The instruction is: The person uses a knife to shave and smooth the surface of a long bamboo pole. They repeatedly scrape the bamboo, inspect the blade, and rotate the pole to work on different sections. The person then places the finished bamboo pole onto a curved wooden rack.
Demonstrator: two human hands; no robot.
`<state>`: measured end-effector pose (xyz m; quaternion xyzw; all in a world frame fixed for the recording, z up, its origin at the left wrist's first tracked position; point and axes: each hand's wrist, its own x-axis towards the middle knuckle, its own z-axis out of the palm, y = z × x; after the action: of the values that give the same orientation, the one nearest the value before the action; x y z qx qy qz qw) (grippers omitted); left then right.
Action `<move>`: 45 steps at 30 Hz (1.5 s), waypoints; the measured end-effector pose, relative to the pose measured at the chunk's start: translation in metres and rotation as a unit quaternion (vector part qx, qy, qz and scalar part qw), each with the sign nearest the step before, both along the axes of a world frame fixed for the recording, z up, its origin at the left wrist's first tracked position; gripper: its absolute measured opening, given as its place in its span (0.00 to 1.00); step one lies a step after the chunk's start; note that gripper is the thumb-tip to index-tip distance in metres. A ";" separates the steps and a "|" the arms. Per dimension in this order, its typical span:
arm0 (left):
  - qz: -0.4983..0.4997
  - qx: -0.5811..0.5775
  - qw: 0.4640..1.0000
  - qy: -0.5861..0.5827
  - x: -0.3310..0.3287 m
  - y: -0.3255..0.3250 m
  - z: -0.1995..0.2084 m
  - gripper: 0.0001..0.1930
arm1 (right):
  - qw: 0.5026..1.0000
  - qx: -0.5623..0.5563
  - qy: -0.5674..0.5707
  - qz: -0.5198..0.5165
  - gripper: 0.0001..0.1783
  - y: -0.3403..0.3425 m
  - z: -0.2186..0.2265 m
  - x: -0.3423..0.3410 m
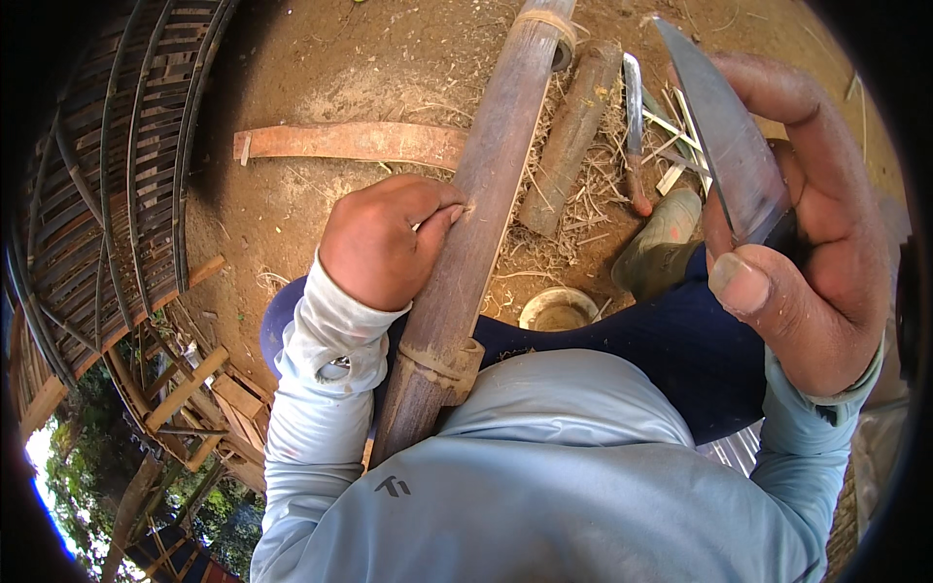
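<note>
A thick brown bamboo pole [483, 216] with raised joints slants across my lap, from my waist up past the top edge. My left hand [381, 238] is closed in a pinch against its left side, beside a small pale mark. Whatever those fingertips hold, if anything, is too small to make out. At the right, close to the camera, my right hand [826, 223] grips a knife [731, 146]. Its broad grey blade points up and to the left, apart from the bamboo; the handle is mostly hidden in my palm.
A log [571, 141] lies right of the bamboo among shavings. Near it are a long-bladed knife [634, 126], pale split strips [680, 136] and my boot [661, 243]. A flat wooden plank [350, 142] lies left. A round bowl [558, 309] sits below; a slatted bamboo structure [117, 165] stands far left.
</note>
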<state>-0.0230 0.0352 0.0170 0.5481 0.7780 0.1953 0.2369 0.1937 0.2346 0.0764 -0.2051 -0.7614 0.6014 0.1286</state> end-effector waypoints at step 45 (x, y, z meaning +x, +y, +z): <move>-0.071 0.096 0.984 0.132 0.021 -0.011 -0.014 0.07 | 0.998 -0.025 -0.009 0.050 0.41 0.002 0.010 -0.009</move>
<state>-0.0019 0.0238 0.0032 0.6428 0.7394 0.1781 0.0917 0.1848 0.2366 0.0860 -0.1751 -0.7565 0.6241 0.0864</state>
